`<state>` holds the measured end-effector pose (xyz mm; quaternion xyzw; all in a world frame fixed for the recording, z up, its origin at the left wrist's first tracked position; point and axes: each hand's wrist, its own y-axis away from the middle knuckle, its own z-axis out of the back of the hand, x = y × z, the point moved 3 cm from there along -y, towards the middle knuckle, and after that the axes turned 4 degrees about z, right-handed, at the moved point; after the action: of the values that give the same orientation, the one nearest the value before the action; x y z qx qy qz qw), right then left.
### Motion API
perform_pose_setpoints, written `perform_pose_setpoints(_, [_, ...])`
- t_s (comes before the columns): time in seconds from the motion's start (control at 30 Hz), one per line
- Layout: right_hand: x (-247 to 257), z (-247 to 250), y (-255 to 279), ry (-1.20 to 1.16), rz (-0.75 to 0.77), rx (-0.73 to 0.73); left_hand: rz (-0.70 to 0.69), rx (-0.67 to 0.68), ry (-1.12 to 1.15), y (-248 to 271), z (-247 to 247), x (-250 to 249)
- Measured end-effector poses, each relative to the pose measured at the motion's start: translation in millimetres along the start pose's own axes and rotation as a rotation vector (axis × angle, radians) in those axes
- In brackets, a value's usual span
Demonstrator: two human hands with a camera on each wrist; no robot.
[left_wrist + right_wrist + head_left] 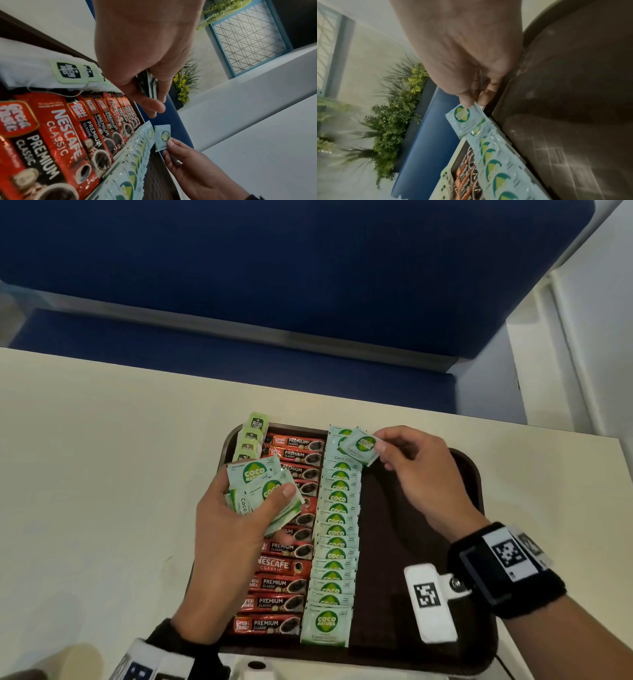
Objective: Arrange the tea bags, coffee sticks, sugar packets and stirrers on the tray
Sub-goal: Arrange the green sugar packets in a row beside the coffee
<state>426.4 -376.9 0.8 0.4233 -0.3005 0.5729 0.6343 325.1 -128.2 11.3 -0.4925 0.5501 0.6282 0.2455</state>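
My right hand (pixel 407 470) pinches one sugar packet (pixel 360 445) over the 12 o'clock end of the sugar row (pixel 334 529) on the tray (pixel 445 542). My left hand (pixel 233 518) grasps the spare packets (pixel 263 491). Dropped crooked, it could skew the overlapping row.

Overlapping sugar packets (pixel 334 537) rowed beside coffee sticks (pixel 286 573)

On the tray (pixel 472 474), tea bags (pixel 251 436) lie leftmost; coffee sticks (pixel 284 583) beside them; sugar packets (pixel 334 542) right.
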Motion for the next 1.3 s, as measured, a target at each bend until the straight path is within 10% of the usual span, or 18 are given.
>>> perform_pose_setpoints(1.3, [-2.7, -24.0, -14.4, 0.233, 0.135, 0.004, 0.017, 0.014, -0.016, -11.7, 0.2, 1.8])
